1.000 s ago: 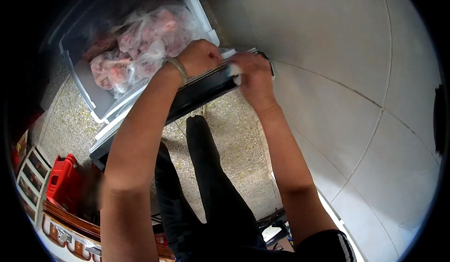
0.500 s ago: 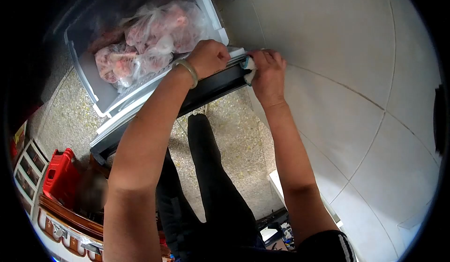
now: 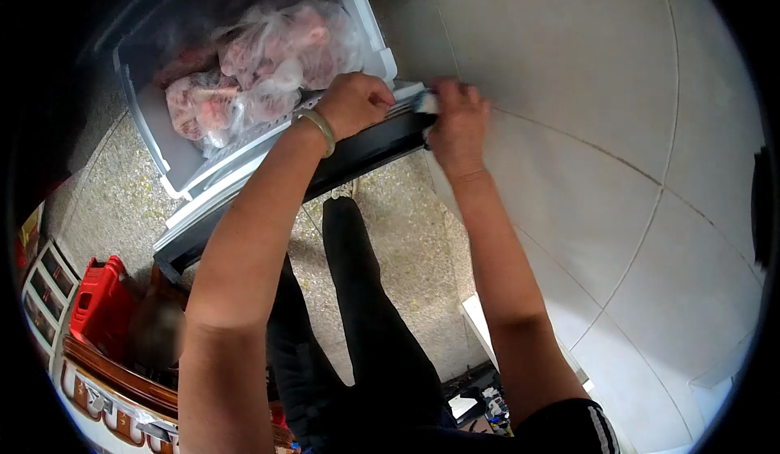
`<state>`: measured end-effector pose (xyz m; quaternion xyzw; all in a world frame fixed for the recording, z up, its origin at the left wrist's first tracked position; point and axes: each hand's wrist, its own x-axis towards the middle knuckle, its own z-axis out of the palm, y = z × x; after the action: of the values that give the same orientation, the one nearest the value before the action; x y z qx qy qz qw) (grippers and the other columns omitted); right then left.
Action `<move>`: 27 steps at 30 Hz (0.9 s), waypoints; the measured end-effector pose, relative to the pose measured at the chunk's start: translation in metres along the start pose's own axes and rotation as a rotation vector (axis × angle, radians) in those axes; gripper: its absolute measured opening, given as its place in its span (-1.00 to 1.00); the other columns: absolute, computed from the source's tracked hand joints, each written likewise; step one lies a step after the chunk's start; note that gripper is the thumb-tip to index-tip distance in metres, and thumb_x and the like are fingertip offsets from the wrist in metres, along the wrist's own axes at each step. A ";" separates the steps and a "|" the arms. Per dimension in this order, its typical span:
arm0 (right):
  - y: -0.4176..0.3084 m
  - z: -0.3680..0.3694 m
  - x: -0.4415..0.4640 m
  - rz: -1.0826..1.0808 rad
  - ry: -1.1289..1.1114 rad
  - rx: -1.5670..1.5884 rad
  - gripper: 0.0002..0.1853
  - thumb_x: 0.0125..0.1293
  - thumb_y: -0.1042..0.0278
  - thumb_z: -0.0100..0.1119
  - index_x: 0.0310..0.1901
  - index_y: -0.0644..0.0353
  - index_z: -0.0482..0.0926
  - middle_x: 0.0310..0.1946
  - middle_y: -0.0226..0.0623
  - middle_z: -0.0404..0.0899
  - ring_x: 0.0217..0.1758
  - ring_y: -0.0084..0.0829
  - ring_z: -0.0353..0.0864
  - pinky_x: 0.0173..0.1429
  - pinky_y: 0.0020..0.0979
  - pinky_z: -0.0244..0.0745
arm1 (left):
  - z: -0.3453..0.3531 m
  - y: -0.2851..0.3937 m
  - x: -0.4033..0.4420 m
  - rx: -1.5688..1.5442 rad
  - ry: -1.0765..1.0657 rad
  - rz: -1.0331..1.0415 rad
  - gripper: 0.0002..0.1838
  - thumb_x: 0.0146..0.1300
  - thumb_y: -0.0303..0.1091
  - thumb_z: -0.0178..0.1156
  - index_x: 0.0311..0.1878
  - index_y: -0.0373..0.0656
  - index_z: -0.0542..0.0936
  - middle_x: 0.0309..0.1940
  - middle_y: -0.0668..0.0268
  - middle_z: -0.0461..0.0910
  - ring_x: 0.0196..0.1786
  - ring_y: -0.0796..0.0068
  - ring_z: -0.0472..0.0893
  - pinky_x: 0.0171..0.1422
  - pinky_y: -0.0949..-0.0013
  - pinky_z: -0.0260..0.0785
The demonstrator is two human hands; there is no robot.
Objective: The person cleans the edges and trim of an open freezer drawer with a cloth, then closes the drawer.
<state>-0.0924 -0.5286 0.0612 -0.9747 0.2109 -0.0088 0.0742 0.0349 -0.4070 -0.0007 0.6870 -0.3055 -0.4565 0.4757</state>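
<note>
A freezer drawer (image 3: pixel 183 179) is pulled out, with clear plastic bags of frozen meat (image 3: pixel 280 56) inside. Its front panel (image 3: pixel 349 159) is black outside, with a pale inner side and a light seal along the edge. My left hand (image 3: pixel 356 104), a bangle at its wrist, is closed with curled fingers at the panel's upper edge; what they grip is hidden. My right hand (image 3: pixel 460 129) is closed around a small white and blue cloth (image 3: pixel 425 103), which it presses at the panel's right end. Its fingers are slightly blurred.
A tiled wall (image 3: pixel 569 72) rises close on my right. Below lies a speckled floor (image 3: pixel 406 234), with my legs (image 3: pixel 370 308) in dark trousers over it. At the lower left are a red plastic case (image 3: pixel 99 304) and brown-and-white wooden furniture (image 3: pixel 122 381).
My right hand has moved slightly up and left with the cloth, which now sits higher on the panel's end. My left hand stays at about the same spot on the edge.
</note>
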 end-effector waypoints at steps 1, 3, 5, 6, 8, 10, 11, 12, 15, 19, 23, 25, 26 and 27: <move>-0.013 0.002 -0.002 -0.039 0.018 -0.052 -0.54 -0.20 0.60 0.19 -0.12 0.12 0.48 -0.36 -0.32 0.56 -0.09 -0.29 0.45 -0.05 -0.27 0.20 | 0.000 -0.001 -0.001 -0.002 -0.002 0.004 -0.86 -0.03 -0.48 0.20 -0.34 -0.22 0.64 -0.39 0.06 0.63 -0.29 0.22 0.64 -0.13 0.34 0.45; -0.042 0.008 -0.006 -0.104 -0.018 0.134 -0.50 -0.22 0.58 0.22 -0.09 0.14 0.47 -0.36 -0.32 0.55 -0.09 -0.29 0.44 -0.04 -0.26 0.20 | -0.004 -0.003 -0.004 0.106 0.025 0.090 -0.84 0.02 -0.57 0.17 -0.28 -0.31 0.60 -0.38 0.15 0.62 -0.32 0.47 0.59 -0.20 0.44 0.43; -0.036 0.011 -0.009 -0.119 0.009 0.174 -0.47 -0.20 0.58 0.21 -0.05 0.12 0.47 -0.36 -0.30 0.54 -0.09 -0.30 0.44 -0.03 -0.22 0.20 | -0.016 0.008 -0.024 0.186 0.014 0.081 -0.85 0.01 -0.57 0.18 -0.30 -0.30 0.60 -0.40 0.15 0.60 -0.34 0.42 0.59 -0.22 0.43 0.42; -0.027 0.010 -0.010 -0.081 -0.007 0.134 -0.46 -0.20 0.66 0.16 -0.05 0.10 0.46 -0.28 -0.32 0.55 -0.04 -0.28 0.42 0.00 -0.21 0.19 | -0.023 0.012 -0.038 0.265 0.007 0.074 -0.86 0.00 -0.58 0.18 -0.31 -0.29 0.59 -0.43 0.15 0.58 -0.36 0.38 0.58 -0.24 0.42 0.42; -0.011 0.005 -0.007 0.017 -0.049 -0.047 -0.45 -0.17 0.73 0.08 -0.04 0.08 0.45 -0.20 -0.38 0.56 0.00 -0.29 0.42 0.04 -0.21 0.16 | -0.039 -0.005 -0.072 0.315 0.089 0.147 -0.89 0.00 -0.56 0.21 -0.35 -0.27 0.58 -0.47 0.17 0.55 -0.42 0.32 0.56 -0.29 0.40 0.40; 0.000 0.003 -0.005 0.064 0.002 -0.014 -0.44 -0.17 0.73 0.08 -0.03 0.07 0.44 -0.20 -0.38 0.55 -0.01 -0.29 0.42 0.04 -0.21 0.17 | -0.063 -0.010 -0.111 0.351 0.123 0.080 -0.89 -0.01 -0.56 0.22 -0.35 -0.27 0.58 -0.48 0.17 0.54 -0.43 0.32 0.56 -0.31 0.41 0.39; 0.000 0.004 -0.003 0.111 0.057 0.013 -0.43 -0.17 0.73 0.07 -0.02 0.07 0.44 -0.20 -0.39 0.54 -0.01 -0.29 0.41 0.03 -0.21 0.17 | -0.071 -0.011 -0.122 0.385 0.157 0.020 -0.89 -0.02 -0.55 0.23 -0.36 -0.26 0.58 -0.48 0.17 0.54 -0.44 0.31 0.55 -0.32 0.41 0.39; -0.010 0.002 -0.004 0.112 0.049 -0.001 -0.41 -0.18 0.73 0.07 0.00 0.07 0.43 -0.19 -0.38 0.52 -0.03 -0.28 0.40 0.02 -0.21 0.18 | -0.071 -0.014 -0.128 0.384 0.161 0.018 -0.89 -0.02 -0.55 0.23 -0.36 -0.26 0.58 -0.48 0.17 0.54 -0.44 0.31 0.55 -0.32 0.41 0.39; -0.044 0.017 -0.014 0.047 0.060 -0.002 -0.53 -0.16 0.59 0.16 -0.09 0.16 0.47 -0.25 -0.29 0.50 -0.08 -0.24 0.40 -0.03 -0.21 0.18 | -0.070 -0.024 -0.140 0.275 0.281 0.025 -0.91 -0.01 -0.55 0.23 -0.37 -0.27 0.57 -0.47 0.17 0.53 -0.46 0.33 0.54 -0.35 0.42 0.38; -0.098 0.022 -0.023 -0.076 0.018 0.147 -0.48 -0.17 0.58 0.16 -0.03 0.16 0.46 -0.23 -0.31 0.52 -0.06 -0.27 0.40 -0.01 -0.20 0.18 | -0.069 -0.027 -0.141 0.288 0.301 0.088 -0.93 0.01 -0.56 0.21 -0.38 -0.28 0.57 -0.46 0.17 0.52 -0.44 0.33 0.54 -0.34 0.41 0.38; -0.065 0.012 -0.020 -0.111 -0.064 0.116 -0.39 -0.20 0.69 0.08 0.03 0.10 0.42 -0.20 -0.42 0.56 -0.01 -0.29 0.41 0.05 -0.20 0.16 | -0.080 -0.029 -0.162 0.351 0.278 0.048 -0.90 0.02 -0.59 0.21 -0.34 -0.27 0.56 -0.42 0.19 0.51 -0.40 0.32 0.54 -0.31 0.40 0.38; -0.040 0.008 -0.014 -0.050 0.048 -0.072 -0.44 -0.16 0.56 0.16 0.02 0.10 0.43 -0.21 -0.31 0.54 -0.02 -0.27 0.41 -0.01 -0.19 0.19 | -0.089 -0.035 -0.183 0.322 0.357 0.026 -0.92 -0.02 -0.55 0.22 -0.40 -0.24 0.57 -0.46 0.19 0.50 -0.41 0.24 0.53 -0.32 0.34 0.38; -0.038 0.011 -0.015 -0.054 0.047 -0.073 -0.44 -0.16 0.56 0.16 0.02 0.10 0.43 -0.21 -0.31 0.54 -0.02 -0.27 0.41 -0.01 -0.19 0.19 | -0.094 -0.042 -0.192 0.321 0.367 0.020 -0.92 0.01 -0.52 0.25 -0.39 -0.25 0.57 -0.47 0.22 0.48 -0.43 0.29 0.51 -0.34 0.37 0.37; -0.038 0.011 -0.014 0.015 0.075 -0.089 -0.43 -0.17 0.55 0.17 0.03 0.10 0.42 -0.21 -0.32 0.54 -0.03 -0.27 0.41 -0.01 -0.19 0.20 | -0.093 -0.044 -0.195 0.318 0.369 0.020 -0.92 0.01 -0.52 0.25 -0.39 -0.25 0.57 -0.47 0.22 0.48 -0.43 0.29 0.51 -0.34 0.37 0.37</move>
<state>-0.0891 -0.4871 0.0558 -0.9743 0.2211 -0.0353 0.0232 0.0424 -0.1900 0.0357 0.8221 -0.2881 -0.2646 0.4137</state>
